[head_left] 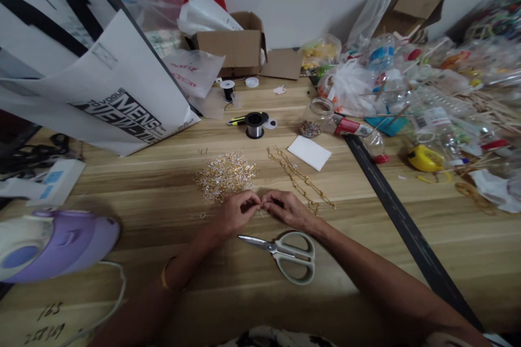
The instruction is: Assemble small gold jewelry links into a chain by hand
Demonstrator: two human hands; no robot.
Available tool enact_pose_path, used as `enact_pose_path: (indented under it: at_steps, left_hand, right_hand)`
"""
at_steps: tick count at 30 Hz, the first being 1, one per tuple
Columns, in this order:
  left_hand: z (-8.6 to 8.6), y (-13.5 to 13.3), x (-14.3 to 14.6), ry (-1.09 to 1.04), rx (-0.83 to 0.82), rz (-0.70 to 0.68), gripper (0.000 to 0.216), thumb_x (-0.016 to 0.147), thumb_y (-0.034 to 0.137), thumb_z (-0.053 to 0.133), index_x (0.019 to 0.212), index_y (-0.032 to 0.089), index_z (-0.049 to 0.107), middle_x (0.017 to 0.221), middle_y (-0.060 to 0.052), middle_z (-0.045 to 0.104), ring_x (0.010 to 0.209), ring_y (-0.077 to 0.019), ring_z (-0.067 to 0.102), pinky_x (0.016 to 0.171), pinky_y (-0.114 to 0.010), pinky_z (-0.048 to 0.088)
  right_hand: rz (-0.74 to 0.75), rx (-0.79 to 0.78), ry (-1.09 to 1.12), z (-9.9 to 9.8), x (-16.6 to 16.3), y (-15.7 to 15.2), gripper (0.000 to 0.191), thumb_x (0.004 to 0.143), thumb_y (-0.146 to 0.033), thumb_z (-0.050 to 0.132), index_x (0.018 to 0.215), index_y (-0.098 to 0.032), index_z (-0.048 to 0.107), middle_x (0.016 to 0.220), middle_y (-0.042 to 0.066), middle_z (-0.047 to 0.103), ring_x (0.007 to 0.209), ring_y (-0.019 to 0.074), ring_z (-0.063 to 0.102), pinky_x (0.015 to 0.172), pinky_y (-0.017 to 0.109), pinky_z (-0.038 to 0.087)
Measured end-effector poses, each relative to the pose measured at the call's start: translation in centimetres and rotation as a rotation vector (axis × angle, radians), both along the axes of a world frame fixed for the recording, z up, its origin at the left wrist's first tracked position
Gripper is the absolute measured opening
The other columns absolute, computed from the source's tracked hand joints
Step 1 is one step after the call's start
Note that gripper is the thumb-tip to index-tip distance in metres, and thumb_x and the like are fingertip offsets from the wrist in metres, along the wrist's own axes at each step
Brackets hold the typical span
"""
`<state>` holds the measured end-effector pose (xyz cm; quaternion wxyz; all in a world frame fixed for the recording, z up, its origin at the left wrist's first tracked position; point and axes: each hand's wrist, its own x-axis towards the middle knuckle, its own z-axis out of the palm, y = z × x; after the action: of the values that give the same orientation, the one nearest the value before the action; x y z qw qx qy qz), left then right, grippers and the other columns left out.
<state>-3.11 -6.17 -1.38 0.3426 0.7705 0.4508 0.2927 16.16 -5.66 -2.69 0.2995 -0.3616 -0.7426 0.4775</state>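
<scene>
My left hand point(240, 211) and my right hand point(287, 209) meet fingertip to fingertip over the wooden table. Both are closed in a pinch on something too small to make out. Just beyond my left hand lies a pile of small gold and clear pieces point(226, 175). Thin gold chains point(299, 178) stretch across the wood beyond my right hand. Scissors with pale grey-green handles point(295, 256) rest nearer to me, blades pointing left and slightly parted. One tiny ring point(202, 216) sits left of my left hand.
Behind the pile stand a spool of thin wire point(255, 126) and a bead jar point(313, 119). A white folded paper point(309, 152) lies nearby. At left are a large paper bag point(93, 81) and a purple appliance point(69, 244). Plastic bottles and bags crowd the right beyond a black strip point(407, 222).
</scene>
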Motion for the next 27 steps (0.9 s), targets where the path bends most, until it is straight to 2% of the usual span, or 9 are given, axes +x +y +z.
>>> enact_pose_path:
  at_steps: [7, 18, 21, 27]
  left_hand:
    - [0.5, -0.1, -0.2, 0.040, 0.061, -0.044, 0.005, 0.078, 0.015, 0.059, 0.077, 0.016, 0.064, 0.073, -0.002, 0.066, 0.066, -0.0119, 0.060, 0.063, -0.022, 0.046]
    - [0.1, -0.2, -0.1, 0.025, 0.136, -0.029, 0.007, 0.079, 0.018, 0.062, 0.074, 0.016, 0.065, 0.071, -0.002, 0.068, 0.065, -0.0117, 0.060, 0.064, -0.022, 0.045]
    - [-0.1, -0.1, -0.1, 0.022, 0.095, -0.009, 0.008, 0.079, 0.017, 0.061, 0.073, 0.016, 0.065, 0.068, -0.001, 0.066, 0.063, -0.0114, 0.059, 0.062, -0.022, 0.044]
    - [-0.5, 0.3, -0.5, -0.059, -0.132, 0.028, 0.011, 0.079, 0.023, 0.059, 0.071, 0.015, 0.061, 0.063, 0.000, 0.062, 0.058, -0.0104, 0.055, 0.054, -0.020, 0.042]
  right_hand:
    - [-0.010, -0.016, 0.002, 0.4, 0.0, -0.1, 0.020, 0.090, -0.027, 0.049, 0.081, -0.013, 0.059, 0.071, 0.000, 0.054, 0.064, 0.0111, 0.045, 0.059, 0.021, 0.034]
    - [-0.017, -0.023, 0.009, 0.1, -0.1, -0.1, 0.016, 0.090, -0.025, 0.050, 0.083, -0.013, 0.059, 0.072, 0.000, 0.056, 0.065, 0.0113, 0.047, 0.059, 0.021, 0.036]
    - [-0.033, -0.007, -0.010, 0.1, -0.1, -0.2, 0.019, 0.090, -0.027, 0.051, 0.083, -0.013, 0.060, 0.072, 0.000, 0.056, 0.063, 0.0106, 0.046, 0.057, 0.021, 0.034]
    - [-0.060, -0.014, 0.022, 0.3, -0.1, -0.3, 0.022, 0.089, -0.033, 0.054, 0.086, -0.013, 0.061, 0.070, 0.000, 0.054, 0.061, 0.0101, 0.045, 0.054, 0.020, 0.034]
